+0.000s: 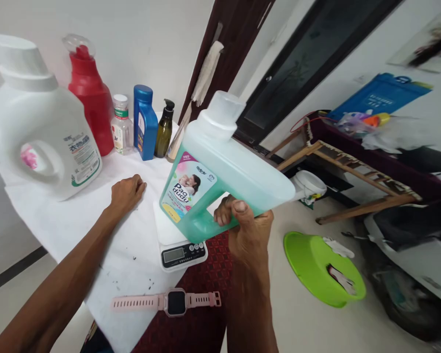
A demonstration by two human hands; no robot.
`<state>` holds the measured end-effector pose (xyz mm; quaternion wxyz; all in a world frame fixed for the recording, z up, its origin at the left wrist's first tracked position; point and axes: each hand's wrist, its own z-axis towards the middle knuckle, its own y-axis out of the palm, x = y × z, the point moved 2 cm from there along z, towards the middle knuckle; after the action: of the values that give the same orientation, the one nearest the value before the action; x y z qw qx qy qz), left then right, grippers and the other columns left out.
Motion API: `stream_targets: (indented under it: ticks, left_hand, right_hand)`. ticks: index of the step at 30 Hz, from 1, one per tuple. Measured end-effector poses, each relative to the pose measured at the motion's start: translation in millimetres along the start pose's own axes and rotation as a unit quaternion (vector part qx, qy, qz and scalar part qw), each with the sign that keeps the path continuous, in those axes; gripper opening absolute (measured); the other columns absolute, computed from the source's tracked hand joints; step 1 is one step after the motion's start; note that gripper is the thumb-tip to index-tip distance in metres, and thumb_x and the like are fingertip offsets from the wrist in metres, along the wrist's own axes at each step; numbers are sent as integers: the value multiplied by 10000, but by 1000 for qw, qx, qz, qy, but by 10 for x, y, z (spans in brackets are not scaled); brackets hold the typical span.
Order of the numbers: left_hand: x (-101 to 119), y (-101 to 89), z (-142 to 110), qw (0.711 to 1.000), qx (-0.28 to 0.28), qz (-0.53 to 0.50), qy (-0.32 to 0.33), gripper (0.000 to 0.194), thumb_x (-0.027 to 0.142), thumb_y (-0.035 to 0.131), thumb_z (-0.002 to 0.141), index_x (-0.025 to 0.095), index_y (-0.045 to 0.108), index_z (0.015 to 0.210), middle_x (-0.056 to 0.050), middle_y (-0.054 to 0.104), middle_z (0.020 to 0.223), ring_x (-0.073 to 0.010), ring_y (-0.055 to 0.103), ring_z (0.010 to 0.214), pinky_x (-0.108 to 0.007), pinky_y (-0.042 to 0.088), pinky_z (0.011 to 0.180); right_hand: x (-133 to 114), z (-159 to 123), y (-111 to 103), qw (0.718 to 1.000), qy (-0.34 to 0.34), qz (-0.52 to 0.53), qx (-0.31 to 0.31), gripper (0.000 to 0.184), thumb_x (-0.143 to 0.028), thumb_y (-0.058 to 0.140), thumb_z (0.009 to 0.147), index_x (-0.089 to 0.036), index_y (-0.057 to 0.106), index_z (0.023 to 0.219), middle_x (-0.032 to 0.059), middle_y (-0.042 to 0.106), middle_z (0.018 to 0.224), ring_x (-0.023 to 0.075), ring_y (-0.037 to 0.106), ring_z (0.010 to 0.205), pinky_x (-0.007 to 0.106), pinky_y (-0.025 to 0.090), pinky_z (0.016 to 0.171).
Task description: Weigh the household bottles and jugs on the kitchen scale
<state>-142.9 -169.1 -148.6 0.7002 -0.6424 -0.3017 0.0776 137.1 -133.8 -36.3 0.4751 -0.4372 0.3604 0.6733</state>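
My right hand (246, 220) grips the handle of a translucent green detergent bottle (238, 169), its fingers curled through the opening. The bottle leans to the left, its white cap up, and hides part of a white kitchen scale (183, 255). Whether it touches the scale I cannot tell. My left hand (128, 191) rests on the white tablecloth (121, 245) with its fingers curled into a fist; nothing shows in it. Left of that hand stands a large white detergent bottle (44, 122). Nearer me lies a pink-strapped smartwatch (176, 301).
Along the wall stand a red bottle (90, 93), a small clear bottle (121, 130), a blue bottle (145, 125) and a dark pump bottle (164, 130). On the floor at right are a green tub (316, 260) and a white bucket (308, 184), near a wooden frame (363, 179).
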Motion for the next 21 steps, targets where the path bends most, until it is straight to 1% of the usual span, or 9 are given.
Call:
stream_targets:
  ticks: [2,3,4,6,9,12,15,18,21]
  left_hand:
    - [-3,0,7,1000,2,-5,0,371,432,415,1045,208,700,1121,-106,797,1038,-311,738,986,-364,436,762]
    - [-2,-2,9,1000,2,-4,-1,371,433,415,1045,209,700,1123,-105,798,1042,-311,739,989,-362,435,761]
    - [1,-6,8,1000,1,-2,-3,372,436,415,1044,209,700,1124,-107,798,1046,-312,739,992,-361,434,759]
    - [15,-20,3,1000,-2,3,-5,379,443,413,1046,206,699,1127,-112,798,1047,-315,742,997,-356,432,755]
    - [42,-41,-6,1000,-8,14,-5,387,441,404,1049,201,696,1130,-122,797,1043,-315,746,1006,-348,431,750]
    - [52,-34,-4,1000,-9,23,-3,393,440,394,1051,198,690,1141,-129,796,1062,-320,747,1026,-348,430,747]
    - [37,-1,8,1000,-5,30,-2,405,455,382,1050,203,684,1148,-128,795,1048,-332,749,1012,-355,423,733]
    - [19,27,21,999,1,31,-3,410,476,377,1045,212,682,1115,-124,790,1006,-334,750,976,-355,423,721]
    - [17,33,28,1000,4,29,-2,407,480,374,1041,217,681,1089,-120,787,980,-330,749,964,-352,428,723]
  right_hand:
    - [8,21,48,999,-4,33,35,503,-520,856,822,-231,529,571,-61,475,477,109,458,433,278,372,448]
    - [-3,27,69,997,-12,41,59,512,-498,866,814,-233,507,563,-74,442,464,95,421,415,269,335,433]
    - [-22,35,86,995,-18,45,82,512,-481,869,812,-235,495,564,-81,425,461,87,403,411,265,318,429]
    - [-69,72,98,992,-25,46,117,503,-477,859,820,-240,488,577,-88,408,464,86,400,413,264,322,429]
    - [-107,195,8,983,-47,41,175,523,-521,840,824,-252,466,577,-94,378,459,90,386,398,266,309,406]
    - [-32,395,-207,967,-93,-4,238,551,-542,839,820,-260,448,551,-88,378,455,94,378,389,270,299,392]
    - [150,658,-473,947,-122,-81,285,557,-559,844,816,-263,470,529,-71,415,449,108,391,386,281,314,387]
    - [361,942,-742,925,-133,-129,331,555,-585,835,805,-273,471,527,-60,421,444,123,393,381,293,306,374]
    - [549,1193,-986,900,-130,-163,383,502,-590,816,801,-276,496,574,-59,425,476,137,407,399,303,324,375]
